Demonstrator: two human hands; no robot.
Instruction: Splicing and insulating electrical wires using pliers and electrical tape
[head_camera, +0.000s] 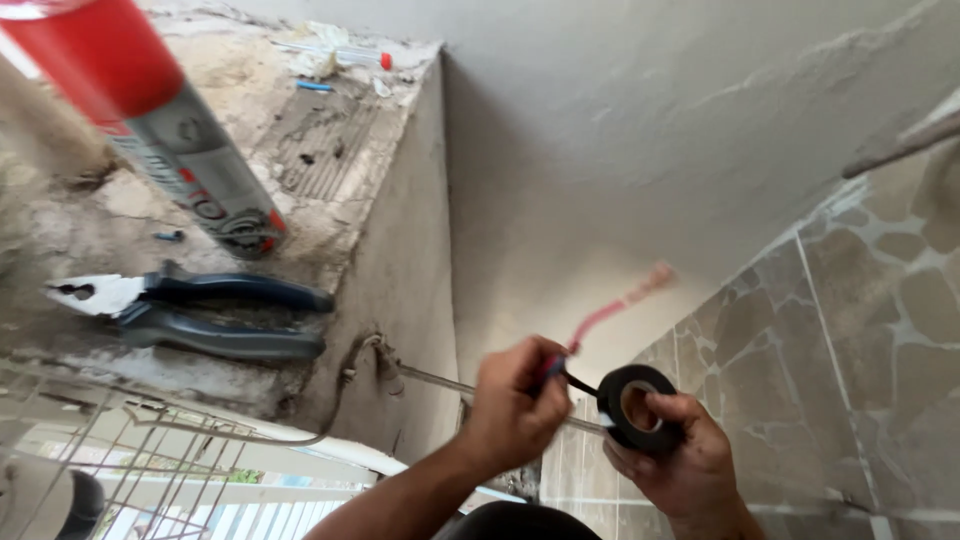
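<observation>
Grey plastered wall fills most of the view; a wall of brown stone-pattern tiles meets it on the right. At left, a rough concrete ledge, dusty, strewn with small debris.

On the ledge: a tall red-and-grey spray can, leaning across the top left corner. Just beside its base lie blue-handled steel pliers, jaws pointing left, handles slightly apart. White wire mesh sits below the ledge edge.

Left hand: fingers closed in a pinch around the base of a thin red wire, where the tape's free end meets it. The wire rises up and right, its tip blurred.

Right hand: fingers curled around a black roll of electrical tape, gripping the rim, hole facing the camera. A short taut strip of black tape runs from the roll to the pinch at the wire.

A thin grey cable leaves the ledge face and passes toward the hands.

Risks, as judged:
- Strip is short and tight; a hard pull could bend the wire or tear the tape.
- Whether bare conductor shows under the left fingers cannot be told; if live, contact is a hazard.
- The can leans near the edge; a knock could send it down.
</observation>
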